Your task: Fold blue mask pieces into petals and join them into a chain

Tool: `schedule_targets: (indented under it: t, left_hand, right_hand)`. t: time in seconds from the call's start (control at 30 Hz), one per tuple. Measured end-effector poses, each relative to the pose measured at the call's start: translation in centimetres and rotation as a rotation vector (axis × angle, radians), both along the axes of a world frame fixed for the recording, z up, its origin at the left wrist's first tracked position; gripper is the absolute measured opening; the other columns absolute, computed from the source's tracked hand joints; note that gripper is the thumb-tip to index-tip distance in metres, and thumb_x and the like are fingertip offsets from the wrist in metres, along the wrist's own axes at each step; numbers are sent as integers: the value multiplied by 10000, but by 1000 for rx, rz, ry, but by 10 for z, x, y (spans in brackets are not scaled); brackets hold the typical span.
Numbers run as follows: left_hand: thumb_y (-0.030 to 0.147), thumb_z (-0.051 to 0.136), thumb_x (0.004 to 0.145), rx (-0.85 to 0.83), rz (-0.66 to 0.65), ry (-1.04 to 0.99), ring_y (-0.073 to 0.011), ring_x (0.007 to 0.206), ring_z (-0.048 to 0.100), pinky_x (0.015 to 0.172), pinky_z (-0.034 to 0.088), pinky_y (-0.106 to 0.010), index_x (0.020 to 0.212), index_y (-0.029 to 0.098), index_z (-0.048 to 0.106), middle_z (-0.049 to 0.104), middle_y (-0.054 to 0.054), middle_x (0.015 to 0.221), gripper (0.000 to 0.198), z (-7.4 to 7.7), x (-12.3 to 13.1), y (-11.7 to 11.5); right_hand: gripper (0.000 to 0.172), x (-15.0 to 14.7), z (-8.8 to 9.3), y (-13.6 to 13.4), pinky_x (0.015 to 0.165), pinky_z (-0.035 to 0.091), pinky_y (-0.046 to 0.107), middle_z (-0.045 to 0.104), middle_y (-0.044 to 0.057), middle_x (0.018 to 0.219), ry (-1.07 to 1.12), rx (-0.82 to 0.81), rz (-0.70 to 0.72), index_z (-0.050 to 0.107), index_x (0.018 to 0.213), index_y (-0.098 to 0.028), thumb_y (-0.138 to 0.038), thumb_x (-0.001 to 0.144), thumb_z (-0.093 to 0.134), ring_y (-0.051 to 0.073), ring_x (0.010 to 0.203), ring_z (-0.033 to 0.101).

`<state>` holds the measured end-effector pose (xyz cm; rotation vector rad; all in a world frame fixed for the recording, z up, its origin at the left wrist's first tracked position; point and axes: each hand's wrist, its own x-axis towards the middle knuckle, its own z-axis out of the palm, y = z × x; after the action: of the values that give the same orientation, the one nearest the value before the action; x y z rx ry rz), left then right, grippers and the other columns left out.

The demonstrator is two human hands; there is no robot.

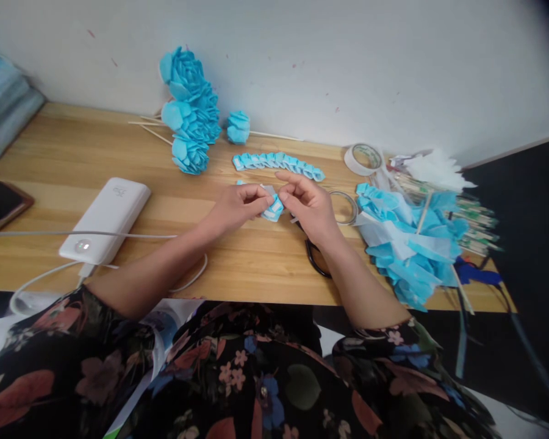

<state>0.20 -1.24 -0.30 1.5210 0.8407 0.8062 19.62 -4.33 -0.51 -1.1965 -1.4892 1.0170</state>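
Observation:
A small folded light-blue petal [274,213] with a white strip on its face is between my hands over the table. My left hand [242,204] pinches its left side between thumb and forefinger. At its upper right edge, the thumb and curled fingers of my right hand [308,204] close on it, while the forefinger lifts away. Just behind my hands a curved row of overlapping blue petals [279,161] lies on the wood. Another bit of blue shows behind my left fingers, mostly hidden. Partly under my right wrist are black-handled scissors [318,259].
Blue paper flowers [192,116] on sticks and a single small flower [238,127] lie near the wall. Tape rolls [363,160] and a pile of blue petals [407,244] sit right. A white power bank [107,216] with cables and a phone [2,207] are left.

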Motion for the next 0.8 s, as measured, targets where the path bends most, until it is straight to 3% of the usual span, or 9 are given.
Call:
schedule_targets:
  t: [0.2,0.4,0.67,0.8]
  left_hand:
    - [384,716,817,-1,-8,-1,-92,624,483,600,384,-242,724,167,634,602,7,689,249,-3,1,1]
    - [333,700,806,24,26,8,-92,631,486,606,393,-237,706,171,615,590,17,681,209,-2,1,3]
    - [350,697,802,36,5,1,-95,648,487,616,385,-242,698,168,630,596,11,693,220,-1,2,1]
    - [336,705,803,15,35,2,-88,625,483,610,398,-235,709,169,637,599,18,680,204,-1,2,1]
  right_hand:
    - [351,-1,0,-1,710,583,298,688,-10,874,27,-1,19,686,1239,-269,-383,907,703,140,784,635]
    - [347,-2,-4,-1,770,609,330,672,-13,882,140,-10,42,689,1230,-288,-457,927,682,143,805,648]
    - [427,-1,1,-1,703,562,295,672,0,884,-17,-10,65,657,1294,-279,-457,908,706,145,787,614]
    - [441,-1,0,-2,759,586,341,678,17,949,-16,0,70,646,1300,-309,-555,934,658,173,848,640]
